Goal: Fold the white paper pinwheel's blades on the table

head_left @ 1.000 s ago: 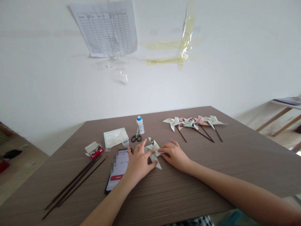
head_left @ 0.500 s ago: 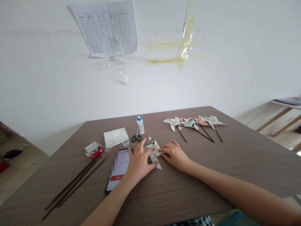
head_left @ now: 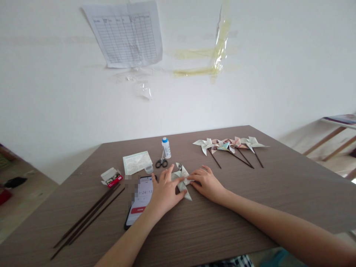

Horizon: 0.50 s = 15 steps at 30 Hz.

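A folded paper pinwheel lies flat on the brown table between both my hands. My left hand rests on its left side with fingers spread and pressing down on the paper. From the right, my right hand presses its fingertips onto the pinwheel's middle, fingers held together and slightly curled. Neither hand lifts the paper off the table.
Several finished pinwheels on dark sticks lie at the back right. A glue bottle, scissors, a paper stack, a phone, a small red box and loose dark sticks sit to the left.
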Each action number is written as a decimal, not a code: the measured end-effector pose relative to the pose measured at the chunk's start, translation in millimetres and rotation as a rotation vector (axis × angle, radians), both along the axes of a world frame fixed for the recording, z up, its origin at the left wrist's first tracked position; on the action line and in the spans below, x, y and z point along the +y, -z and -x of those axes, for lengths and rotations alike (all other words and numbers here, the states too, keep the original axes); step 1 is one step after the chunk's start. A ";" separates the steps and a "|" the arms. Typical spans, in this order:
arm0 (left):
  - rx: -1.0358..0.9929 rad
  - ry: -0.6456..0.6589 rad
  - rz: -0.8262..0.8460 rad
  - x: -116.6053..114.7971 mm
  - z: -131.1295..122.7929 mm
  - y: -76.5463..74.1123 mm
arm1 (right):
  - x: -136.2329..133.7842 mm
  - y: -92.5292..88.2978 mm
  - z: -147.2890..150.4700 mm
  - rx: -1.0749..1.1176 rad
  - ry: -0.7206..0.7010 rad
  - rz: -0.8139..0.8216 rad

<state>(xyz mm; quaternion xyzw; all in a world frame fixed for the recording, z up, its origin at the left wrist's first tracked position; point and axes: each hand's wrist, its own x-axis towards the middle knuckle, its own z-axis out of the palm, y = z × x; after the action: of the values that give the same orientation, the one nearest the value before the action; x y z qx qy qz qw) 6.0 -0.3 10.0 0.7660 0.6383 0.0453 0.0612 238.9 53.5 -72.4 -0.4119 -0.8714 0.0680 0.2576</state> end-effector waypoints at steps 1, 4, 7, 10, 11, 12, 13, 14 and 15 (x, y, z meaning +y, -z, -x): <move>0.003 -0.001 0.012 0.0 -0.2 -0.9 | 0.1 0.1 -0.1 0.000 0.000 0.003; 0.001 -0.004 0.032 0.0 -0.8 -2.3 | 0.2 -0.1 -0.5 -0.004 -0.001 0.014; -0.014 -0.008 0.014 -0.1 -0.2 -0.5 | 0.1 0.0 -0.8 -0.003 -0.006 0.015; -0.030 -0.007 -0.011 0.2 1.9 3.4 | 0.0 0.3 -0.9 0.008 -0.009 -0.001; -0.031 -0.007 -0.015 0.3 2.6 4.6 | -0.1 0.3 -0.8 0.011 -0.009 -0.008; -0.032 -0.008 -0.016 0.2 3.2 5.5 | -0.2 0.3 -0.7 0.012 -0.009 -0.013; -0.033 -0.008 -0.015 0.1 3.7 6.1 | -0.3 0.2 -0.6 0.012 -0.008 -0.016; -0.034 -0.006 -0.013 -0.1 3.9 6.4 | -0.4 0.2 -0.5 0.012 -0.006 -0.015; -0.035 -0.003 -0.011 -0.3 4.0 6.4 | -0.5 0.1 -0.3 0.011 -0.003 -0.011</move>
<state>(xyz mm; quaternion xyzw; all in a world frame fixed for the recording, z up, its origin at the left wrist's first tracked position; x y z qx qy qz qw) 2.0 -0.6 3.6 0.7644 0.6381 0.0623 0.0679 239.2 53.0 -72.5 -0.4087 -0.8711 0.0660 0.2643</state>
